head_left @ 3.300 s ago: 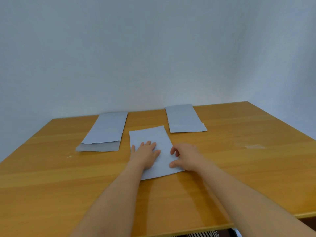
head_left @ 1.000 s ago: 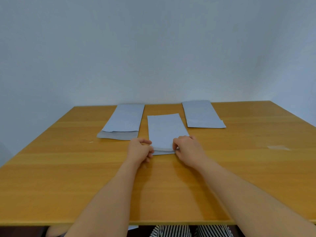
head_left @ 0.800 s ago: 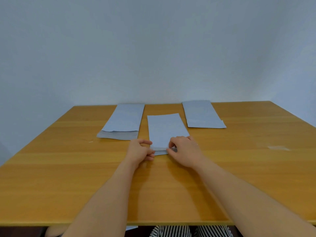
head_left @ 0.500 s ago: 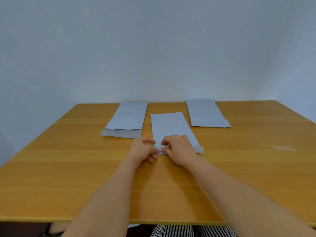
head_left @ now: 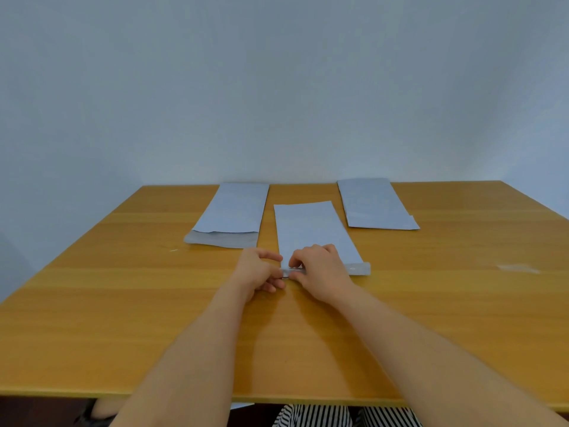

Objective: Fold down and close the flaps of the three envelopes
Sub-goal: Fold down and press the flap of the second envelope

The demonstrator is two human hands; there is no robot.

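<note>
The middle envelope (head_left: 312, 232) lies on the table (head_left: 123, 303), long axis running away from the person, flap (head_left: 357, 269) at the near end. Both hands pinch that flap's left corner: left hand (head_left: 257, 269) outside, right hand (head_left: 320, 269) over the strip.

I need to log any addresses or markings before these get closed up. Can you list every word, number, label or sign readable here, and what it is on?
None can be read.
Left envelope: plain face, no print.
Middle envelope, its near end under the left hand and right hand: blank.
Right envelope: blank.
Wooden table: no label or sign.
</note>
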